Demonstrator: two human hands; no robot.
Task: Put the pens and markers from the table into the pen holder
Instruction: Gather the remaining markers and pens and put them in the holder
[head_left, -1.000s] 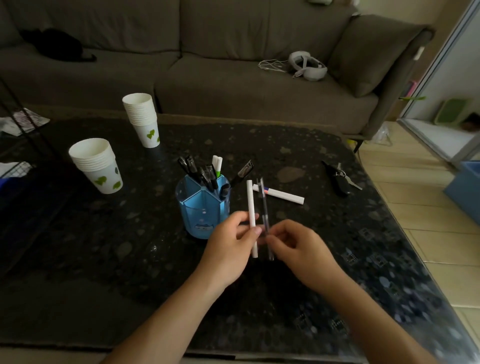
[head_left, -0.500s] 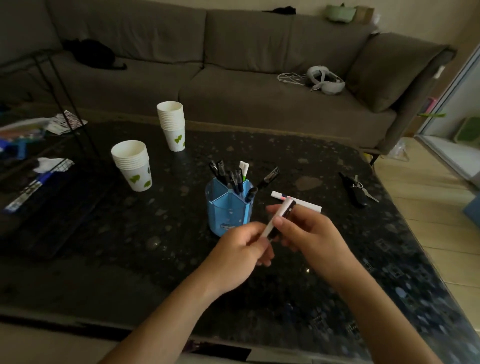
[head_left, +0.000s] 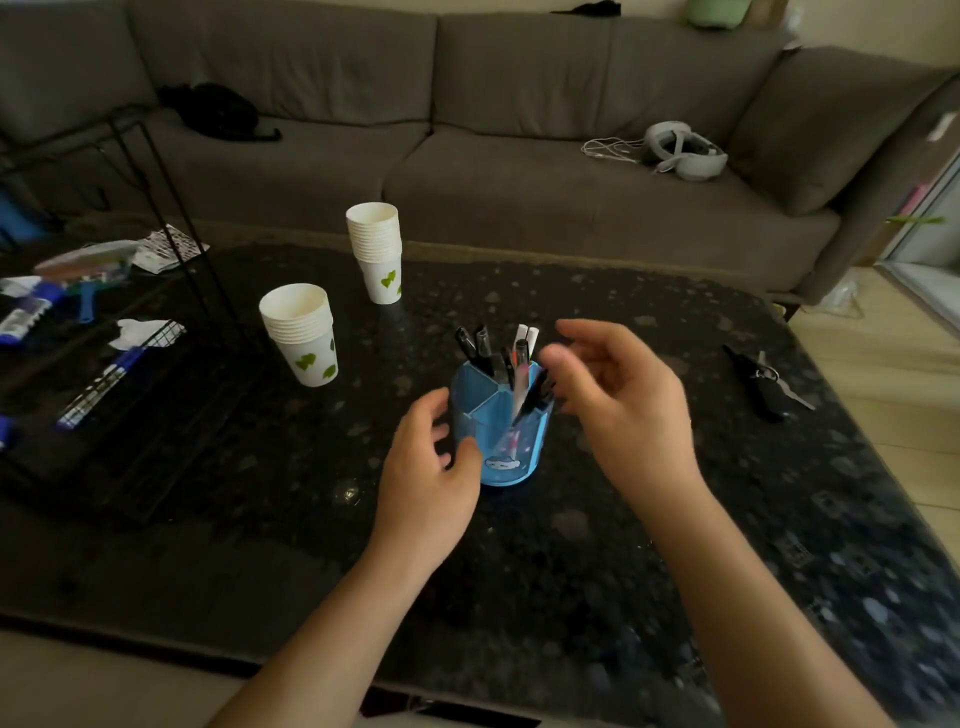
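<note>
Blue pen holder (head_left: 498, 441) is standing upright on the dark speckled table (head_left: 675, 519), near its middle. Translucent plastic, divided into compartments; judging it light and easy to tip or slide on the glossy top, so best steadied low on the wall. Pens and markers (head_left: 511, 358) are sticking up from the far and right compartments, black barrels and white caps leaning at mixed angles; a white-barrelled pen is showing through the wall, slightly blurred. Pens are looking stiff, light and smooth, best pinched mid-barrel and fed in tip down.

Left hand (head_left: 426, 467) is cupping toward the holder's left side, thumb touching or just beside the lower wall, fingers curled but spread, gripping nothing that can be seen. Right hand (head_left: 618, 395) is hovering just right of the rim, palm facing left, fingers loosely fanned and blurred, thumb near the pen tops; it is holding nothing. Whether any pen is lying on the table behind this hand cannot be told.

Outward: two stacks of paper cups (head_left: 301, 332) with green hearts are standing left and behind. A bunch of keys (head_left: 769, 384) is lying well apart to the right. Grey sofa (head_left: 467, 130) is running behind, a white headset (head_left: 683, 153) resting on its seat.
</note>
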